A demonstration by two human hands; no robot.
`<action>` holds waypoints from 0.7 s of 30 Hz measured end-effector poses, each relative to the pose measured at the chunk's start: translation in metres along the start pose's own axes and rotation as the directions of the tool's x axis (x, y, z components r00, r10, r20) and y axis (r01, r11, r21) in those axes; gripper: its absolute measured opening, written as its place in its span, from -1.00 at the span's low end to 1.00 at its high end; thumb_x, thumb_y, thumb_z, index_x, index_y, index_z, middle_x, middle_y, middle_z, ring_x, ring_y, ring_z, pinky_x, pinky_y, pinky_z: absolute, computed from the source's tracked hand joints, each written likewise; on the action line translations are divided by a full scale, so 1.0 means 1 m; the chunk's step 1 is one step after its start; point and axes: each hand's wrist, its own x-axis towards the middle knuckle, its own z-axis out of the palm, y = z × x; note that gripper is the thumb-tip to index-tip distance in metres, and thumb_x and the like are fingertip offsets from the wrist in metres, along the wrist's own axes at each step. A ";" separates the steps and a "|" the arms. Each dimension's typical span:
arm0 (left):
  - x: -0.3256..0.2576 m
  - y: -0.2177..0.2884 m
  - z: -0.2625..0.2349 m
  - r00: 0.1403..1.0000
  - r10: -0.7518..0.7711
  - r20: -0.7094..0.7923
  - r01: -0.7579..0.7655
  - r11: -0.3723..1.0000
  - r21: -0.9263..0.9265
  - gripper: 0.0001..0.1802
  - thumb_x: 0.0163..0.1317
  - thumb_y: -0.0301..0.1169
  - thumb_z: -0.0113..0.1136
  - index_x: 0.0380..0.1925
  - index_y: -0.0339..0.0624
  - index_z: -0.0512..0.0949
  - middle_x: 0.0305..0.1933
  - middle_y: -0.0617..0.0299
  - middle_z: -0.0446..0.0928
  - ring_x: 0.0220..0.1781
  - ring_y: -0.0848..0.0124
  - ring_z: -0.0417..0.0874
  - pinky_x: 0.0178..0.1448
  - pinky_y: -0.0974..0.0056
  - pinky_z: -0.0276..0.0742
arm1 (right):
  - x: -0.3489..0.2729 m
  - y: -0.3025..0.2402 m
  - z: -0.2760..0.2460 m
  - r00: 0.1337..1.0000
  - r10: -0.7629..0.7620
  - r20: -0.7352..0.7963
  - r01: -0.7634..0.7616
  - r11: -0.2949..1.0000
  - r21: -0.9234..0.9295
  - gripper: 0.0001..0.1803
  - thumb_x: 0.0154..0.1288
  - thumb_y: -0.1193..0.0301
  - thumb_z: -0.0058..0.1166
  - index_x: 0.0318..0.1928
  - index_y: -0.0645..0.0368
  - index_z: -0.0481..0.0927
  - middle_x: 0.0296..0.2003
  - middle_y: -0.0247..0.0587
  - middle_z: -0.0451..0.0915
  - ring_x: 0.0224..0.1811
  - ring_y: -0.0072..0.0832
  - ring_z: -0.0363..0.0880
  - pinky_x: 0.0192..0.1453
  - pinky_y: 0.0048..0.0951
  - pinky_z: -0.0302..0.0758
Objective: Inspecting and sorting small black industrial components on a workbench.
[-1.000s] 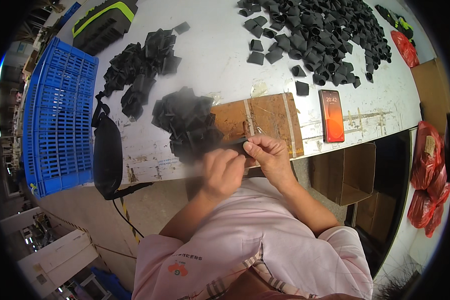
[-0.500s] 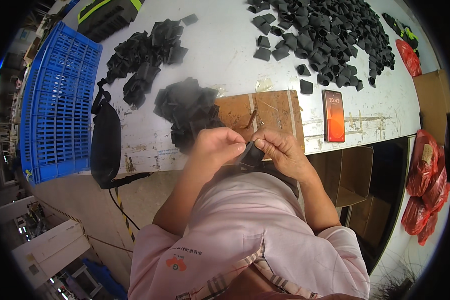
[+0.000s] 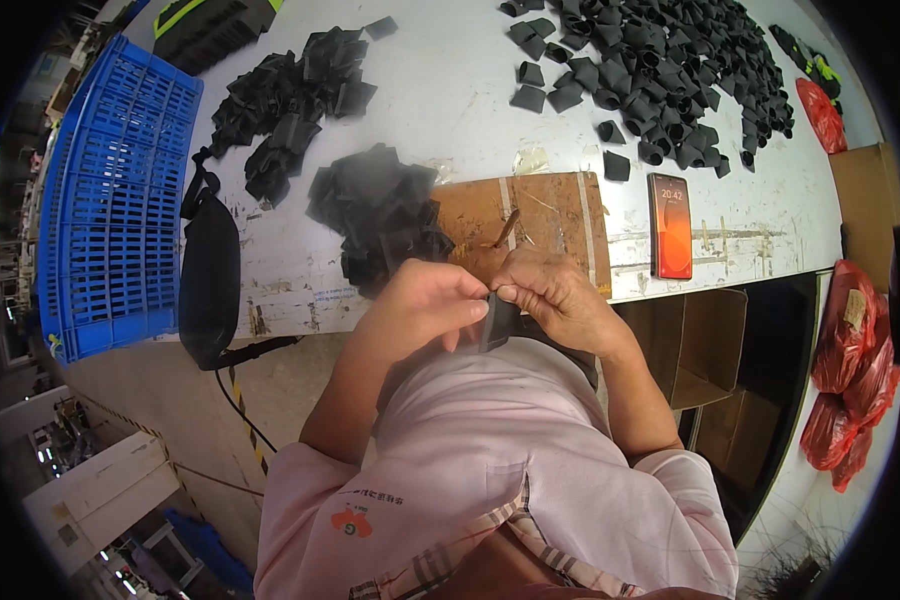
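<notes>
Black flexible piece of thin sheet material [image 3: 502,322] is located at the near edge of the bench [image 3: 450,110], a white, scuffed work surface, directly in front of the wearer's pink shirt [image 3: 490,410]. Right hand [image 3: 558,298]: thumb and fingers clamped on the upper edge of the piece. Left hand [image 3: 422,308]: thumb and fingertips drawn close together at the left edge of the same piece; whether they grip it cannot be told. Both hands are near each other, fingertips almost meeting.

Just beyond the hands lies a brown rectangular board with pale strips [image 3: 555,220], bearing a small brown stick-like object [image 3: 508,230]. Left of the board sits a heap of flat black pieces [image 3: 370,195]; a second, looser heap of flat black pieces [image 3: 300,90] lies farther back. At the far right is a large spread of black tube-shaped pieces [image 3: 660,80]. A smartphone with an orange-red screen [image 3: 674,235] lies right of the board. A blue slatted plastic crate [image 3: 120,210] stands at the left.
</notes>
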 end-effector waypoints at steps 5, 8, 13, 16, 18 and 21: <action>0.001 -0.004 -0.002 0.999 0.009 0.035 -0.006 0.997 -0.082 -0.83 0.06 -0.55 0.10 -0.37 -0.49 0.49 -0.51 0.09 0.54 -0.61 0.55 0.50 -0.63 0.51 0.37 | 0.003 0.000 -0.002 0.997 -0.024 0.069 0.025 1.000 -0.019 -0.92 0.11 0.51 -0.02 -0.42 0.27 0.45 -0.49 -0.13 0.42 -0.33 -0.17 0.38 -0.22 -0.27 0.33; 0.001 -0.002 -0.003 1.000 -0.018 0.017 0.019 0.998 -0.052 -0.85 0.06 -0.57 0.09 -0.39 -0.48 0.49 -0.51 0.09 0.53 -0.61 0.55 0.50 -0.64 0.51 0.37 | 0.005 0.001 -0.001 0.997 -0.028 0.065 0.030 0.999 -0.021 -0.93 0.11 0.51 -0.02 -0.42 0.26 0.46 -0.50 -0.13 0.42 -0.33 -0.17 0.39 -0.21 -0.28 0.33; 0.002 -0.002 -0.005 0.998 -0.007 -0.068 0.011 0.998 0.057 -0.91 0.07 -0.58 0.11 -0.41 -0.40 0.51 -0.53 0.14 0.54 -0.61 0.58 0.49 -0.63 0.52 0.37 | 0.007 0.001 0.010 0.992 -0.029 -0.122 0.019 0.996 -0.087 -0.92 0.06 0.50 0.06 -0.41 0.25 0.48 -0.47 -0.12 0.43 -0.35 -0.18 0.40 -0.27 -0.30 0.35; 0.004 -0.020 0.006 0.917 0.173 -0.359 -0.158 0.985 0.072 -0.93 0.09 -0.57 0.13 -0.41 -0.36 0.52 -0.54 0.19 0.53 -0.62 0.60 0.48 -0.63 0.55 0.34 | -0.002 -0.011 0.019 0.913 -0.029 -0.408 -0.045 0.984 -0.171 -0.85 0.00 0.48 0.15 -0.39 0.26 0.49 -0.44 -0.12 0.44 -0.38 -0.24 0.42 -0.35 -0.36 0.37; 0.006 -0.024 0.016 0.891 0.259 -0.373 -0.230 0.966 0.121 -0.96 0.09 -0.58 0.14 -0.43 -0.34 0.51 -0.56 0.25 0.50 -0.63 0.65 0.43 -0.60 0.57 0.31 | -0.006 -0.014 0.022 0.886 -0.031 -0.462 -0.022 0.994 -0.108 -0.79 -0.03 0.47 0.20 -0.36 0.30 0.51 -0.46 -0.14 0.45 -0.46 -0.37 0.44 -0.44 -0.45 0.36; 0.011 -0.023 0.034 0.787 0.504 -0.357 -0.377 0.850 0.368 -0.97 0.08 -0.60 0.14 -0.46 -0.33 0.49 -0.55 0.32 0.46 -0.59 0.67 0.39 -0.56 0.55 0.29 | -0.011 -0.014 0.031 0.878 0.070 -0.474 -0.066 0.998 0.024 -0.83 -0.01 0.52 0.17 -0.36 0.31 0.52 -0.50 -0.16 0.46 -0.51 -0.38 0.44 -0.47 -0.46 0.37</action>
